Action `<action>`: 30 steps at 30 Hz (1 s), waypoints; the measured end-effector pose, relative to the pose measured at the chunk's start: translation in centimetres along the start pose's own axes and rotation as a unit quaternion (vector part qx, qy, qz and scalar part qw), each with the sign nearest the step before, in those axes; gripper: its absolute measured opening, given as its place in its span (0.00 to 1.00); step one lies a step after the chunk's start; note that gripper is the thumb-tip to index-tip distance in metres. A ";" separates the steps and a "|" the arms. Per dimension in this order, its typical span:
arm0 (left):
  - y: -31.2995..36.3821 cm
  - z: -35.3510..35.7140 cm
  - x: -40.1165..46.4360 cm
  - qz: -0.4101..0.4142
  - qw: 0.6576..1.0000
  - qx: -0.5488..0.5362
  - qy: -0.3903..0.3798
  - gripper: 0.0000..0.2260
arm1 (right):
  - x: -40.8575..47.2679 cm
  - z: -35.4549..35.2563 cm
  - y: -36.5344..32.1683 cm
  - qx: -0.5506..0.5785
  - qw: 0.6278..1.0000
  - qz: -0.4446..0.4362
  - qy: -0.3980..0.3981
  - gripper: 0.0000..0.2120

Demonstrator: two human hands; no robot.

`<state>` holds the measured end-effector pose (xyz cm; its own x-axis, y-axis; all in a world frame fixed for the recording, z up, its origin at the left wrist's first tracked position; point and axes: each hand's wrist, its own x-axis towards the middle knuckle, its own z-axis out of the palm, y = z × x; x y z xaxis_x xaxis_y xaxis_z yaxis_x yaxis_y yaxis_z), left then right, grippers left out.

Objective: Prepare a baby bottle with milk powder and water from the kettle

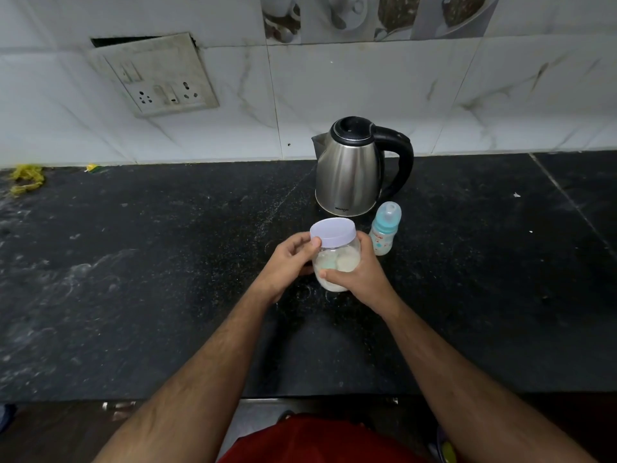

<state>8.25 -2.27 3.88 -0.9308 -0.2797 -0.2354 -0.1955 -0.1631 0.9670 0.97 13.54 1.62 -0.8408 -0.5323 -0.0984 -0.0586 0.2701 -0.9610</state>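
Note:
A clear plastic jar of whitish milk powder with a pale lavender lid is held just above the black counter. My right hand wraps around the jar's body from the right. My left hand holds the jar from the left, its thumb on the lid's rim. A baby bottle with a light blue collar and clear cap stands upright just right of the jar. Behind both stands a steel kettle with a black lid and a black handle pointing right.
The black granite counter stretches wide to both sides, dusted with pale specks. A white tiled wall with a loose socket plate rises behind. Yellow scraps lie at the far left. The counter's front edge runs near my body.

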 end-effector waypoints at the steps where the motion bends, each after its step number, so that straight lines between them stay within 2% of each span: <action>1: -0.2 0.0 -0.1 -0.003 1.000 -0.007 0.002 0.13 | 0.0 0.0 0.4 -0.008 1.000 0.001 -0.009 0.46; 9: -0.7 -0.4 1.5 0.006 0.999 0.033 0.011 0.14 | 2.2 -1.1 1.2 -0.155 0.987 0.008 -0.027 0.45; 16: -0.7 -1.0 4.3 -0.009 0.998 0.025 0.060 0.17 | 5.3 -1.0 0.7 -0.134 0.991 0.004 -0.013 0.44; 30: -1.2 -1.2 7.4 0.002 0.996 0.025 0.090 0.21 | 8.6 -0.8 0.4 -0.159 0.987 0.001 -0.013 0.44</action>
<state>2.00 -5.31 0.85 -0.8619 -0.4463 -0.2406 -0.2110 -0.1158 0.9706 -6.73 9.66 0.59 -0.8270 -0.5510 -0.1114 -0.2263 0.5078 -0.8312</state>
